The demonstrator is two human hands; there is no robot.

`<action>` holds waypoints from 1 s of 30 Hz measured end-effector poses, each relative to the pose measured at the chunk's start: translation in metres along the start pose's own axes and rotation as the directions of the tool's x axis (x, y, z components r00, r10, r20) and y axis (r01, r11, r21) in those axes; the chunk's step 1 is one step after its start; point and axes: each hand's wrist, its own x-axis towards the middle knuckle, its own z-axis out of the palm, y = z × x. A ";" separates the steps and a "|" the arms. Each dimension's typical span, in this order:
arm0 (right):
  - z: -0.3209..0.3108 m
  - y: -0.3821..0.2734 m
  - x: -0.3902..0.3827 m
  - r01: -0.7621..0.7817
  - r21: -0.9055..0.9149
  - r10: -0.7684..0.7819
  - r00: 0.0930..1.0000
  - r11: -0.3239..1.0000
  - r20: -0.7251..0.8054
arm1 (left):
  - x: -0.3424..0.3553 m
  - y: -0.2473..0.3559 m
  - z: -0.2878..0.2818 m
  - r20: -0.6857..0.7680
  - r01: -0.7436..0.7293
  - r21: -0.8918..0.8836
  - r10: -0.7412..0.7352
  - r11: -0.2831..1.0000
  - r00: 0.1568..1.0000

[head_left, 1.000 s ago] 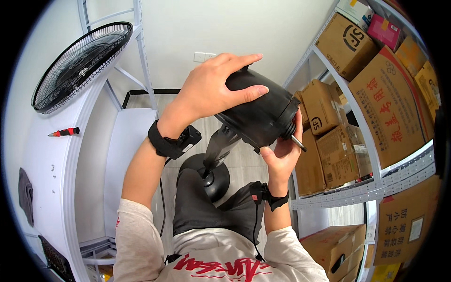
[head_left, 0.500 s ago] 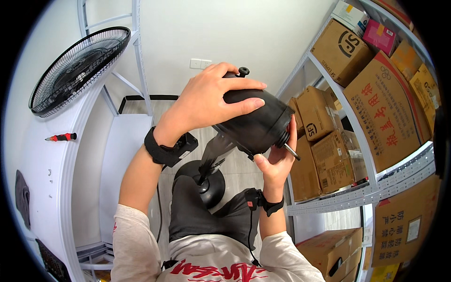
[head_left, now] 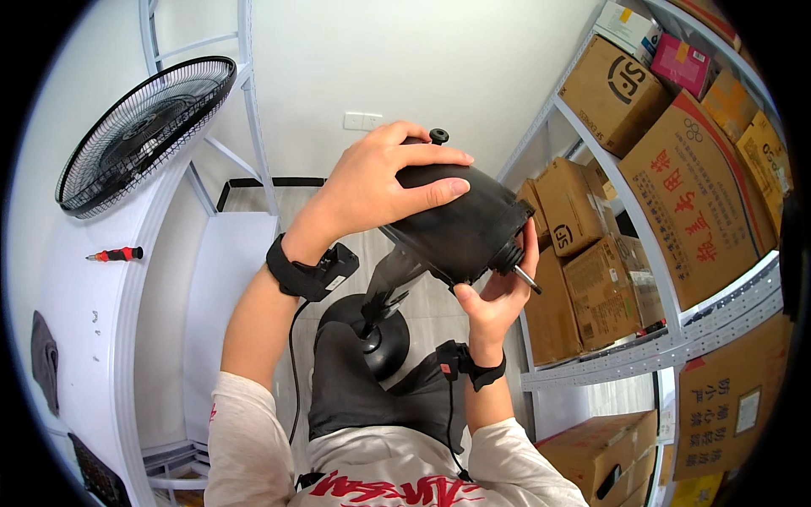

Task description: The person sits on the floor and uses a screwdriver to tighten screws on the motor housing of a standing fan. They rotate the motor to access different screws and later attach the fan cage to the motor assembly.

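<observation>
My left hand is wrapped over the top and rear of a black fan motor housing, thumb across its side, a black knob just beyond its fingers. My right hand grips the housing's front end from below and beside, close to the metal shaft. The housing sits tilted above a dark pole, which rises from a round black base between my legs. Whether the housing is joined to the pole is hidden. Both wrists wear black strapped devices.
At left, a white shelf holds a black fan grille, a red-and-black screwdriver, a grey cloth and small bits of hardware. At right, metal racking is packed with cardboard boxes. A cable runs down beside my left leg.
Over the last second both hands and the housing have dropped slightly and shifted a little left. The knob on top has come into fuller view. The grip looks much the same.
</observation>
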 end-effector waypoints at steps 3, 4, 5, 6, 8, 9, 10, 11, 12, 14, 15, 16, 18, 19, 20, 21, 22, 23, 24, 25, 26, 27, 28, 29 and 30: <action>0.003 -0.002 0.002 -0.029 0.032 0.029 1.000 0.999 0.008 | -0.001 0.000 -0.002 0.007 0.004 -0.003 -0.004 1.000 1.000; 0.004 -0.003 0.003 -0.048 0.057 0.047 0.999 0.997 0.016 | -0.002 0.000 -0.002 0.011 0.011 -0.017 -0.010 1.000 1.000; 0.003 -0.002 0.002 -0.041 0.047 0.040 0.999 0.998 0.021 | -0.002 0.000 -0.003 0.016 0.017 -0.031 -0.017 0.999 1.000; 0.002 -0.001 0.002 -0.031 0.036 0.030 0.999 0.999 0.025 | -0.002 0.001 -0.004 0.019 0.022 -0.045 -0.021 0.999 1.000; 0.000 0.001 0.003 -0.020 0.023 0.020 0.999 1.000 0.031 | -0.002 0.001 -0.003 0.023 0.012 -0.043 -0.011 0.999 1.000; -0.001 0.002 0.004 -0.020 0.021 0.019 0.999 1.000 0.033 | -0.001 0.001 -0.003 0.025 0.007 -0.041 -0.006 0.999 1.000; -0.002 0.002 0.004 -0.019 0.019 0.019 0.999 1.000 0.035 | -0.001 0.001 -0.003 0.011 0.001 -0.038 -0.001 0.999 1.000; -0.002 0.002 0.005 -0.021 0.016 0.020 0.999 1.000 0.037 | -0.001 -0.001 -0.002 -0.003 -0.005 -0.034 0.005 0.999 1.000; -0.001 0.001 0.005 -0.023 0.015 0.022 0.999 1.000 0.040 | -0.001 -0.003 -0.002 -0.017 -0.012 -0.030 0.011 0.999 1.000; 0.000 0.000 0.006 -0.022 0.007 0.021 0.999 1.000 0.041 | 0.000 -0.005 0.000 -0.029 -0.035 -0.031 0.034 0.999 0.999; -0.001 0.001 0.006 -0.020 0.003 0.019 0.999 1.000 0.041 | -0.001 -0.006 0.000 -0.036 -0.045 -0.031 0.044 0.999 0.998; -0.001 0.001 0.006 -0.018 -0.002 0.018 0.999 1.000 0.041 | -0.001 -0.007 0.000 -0.041 -0.047 -0.033 0.046 0.998 0.998; -0.002 0.006 0.006 0.002 -0.006 -0.002 0.999 1.000 0.038 | -0.002 -0.008 0.001 -0.051 -0.052 -0.040 0.050 0.998 0.997; -0.002 0.009 0.006 0.012 -0.009 -0.012 0.999 1.000 0.037 | -0.001 -0.008 0.000 -0.027 -0.046 -0.049 0.045 0.998 0.999; -0.002 0.011 0.006 0.021 -0.007 -0.021 0.999 1.000 0.038 | -0.001 -0.006 -0.002 -0.003 -0.041 -0.059 0.041 0.997 0.999; -0.001 0.013 0.006 0.030 -0.005 -0.030 0.999 1.000 0.040 | -0.001 -0.006 -0.003 0.021 -0.035 -0.068 0.037 0.997 0.999; 0.000 0.015 0.006 0.040 -0.002 -0.040 0.998 0.999 0.041 | -0.001 -0.006 -0.003 0.021 -0.032 -0.067 0.034 0.997 0.999; 0.002 0.016 0.006 0.037 0.012 -0.037 0.999 0.999 0.039 | -0.001 -0.006 -0.003 0.020 -0.030 -0.067 0.031 0.997 0.999; 0.003 0.017 0.005 0.034 0.027 -0.035 0.999 0.999 0.036 | -0.001 -0.005 -0.003 0.021 -0.028 -0.065 0.029 0.998 0.999; 0.005 0.018 0.004 0.032 0.042 -0.033 0.999 0.999 0.032 | -0.001 -0.005 -0.003 0.013 -0.038 -0.062 0.039 0.997 0.999; 0.006 0.018 0.005 0.041 0.052 -0.042 0.999 0.998 0.028 | -0.001 -0.005 -0.002 0.006 -0.049 -0.058 0.050 0.997 0.999; 0.008 0.019 0.006 0.049 0.063 -0.050 0.998 0.997 0.023 | -0.001 -0.005 -0.003 -0.001 -0.060 -0.054 0.060 0.997 0.998; 0.010 0.019 0.006 0.057 0.074 -0.059 0.998 0.996 0.017 | -0.002 -0.005 -0.004 0.004 -0.048 -0.054 0.048 0.997 0.999; 0.013 0.018 0.006 0.061 0.095 -0.060 0.998 0.994 -0.007 | -0.002 -0.005 -0.005 0.010 -0.036 -0.054 0.036 0.998 0.999; 0.016 0.017 0.005 0.063 0.120 -0.060 0.998 0.991 -0.032 | -0.003 -0.004 -0.005 0.016 -0.022 -0.050 0.023 0.999 1.000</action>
